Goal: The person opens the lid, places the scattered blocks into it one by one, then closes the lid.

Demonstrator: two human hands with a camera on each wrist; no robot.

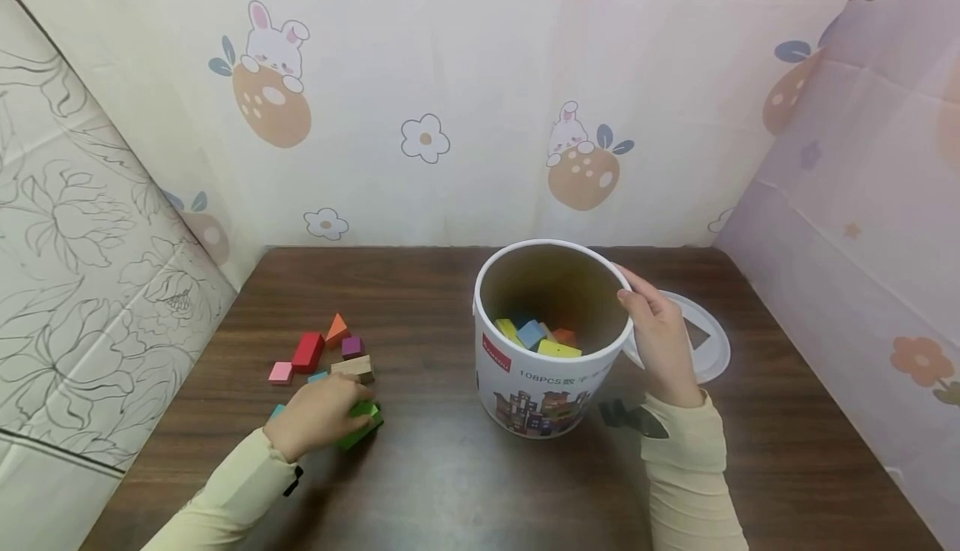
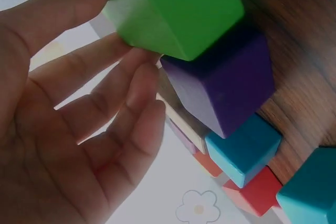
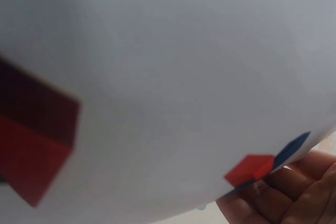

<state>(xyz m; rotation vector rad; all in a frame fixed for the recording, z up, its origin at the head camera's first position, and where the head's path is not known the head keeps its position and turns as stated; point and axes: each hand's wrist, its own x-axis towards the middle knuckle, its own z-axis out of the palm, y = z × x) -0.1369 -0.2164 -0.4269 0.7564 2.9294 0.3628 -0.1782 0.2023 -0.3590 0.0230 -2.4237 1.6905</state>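
On the left of the table, my left hand [image 1: 318,418] pinches a green block [image 2: 178,14] between thumb and fingers. A dark purple block [image 2: 220,82] lies right against it in the left wrist view, with a blue block [image 2: 244,150] and a red block [image 1: 307,353] beyond. My right hand [image 1: 656,330] grips the rim of a white bucket [image 1: 491,376], thumb over the edge and fingers along the outside. Inside the bucket are several blocks, among them a yellow block [image 1: 559,349] and a light blue block [image 1: 531,333].
A white lid [image 1: 708,359] lies behind my right hand. Near my left hand are a pink block [image 1: 281,373], an orange triangular block [image 1: 337,331], a small purple block [image 1: 352,347] and a bare wood block [image 1: 352,368]. Printed curtains [image 1: 487,176] border the wooden table [image 1: 450,484].
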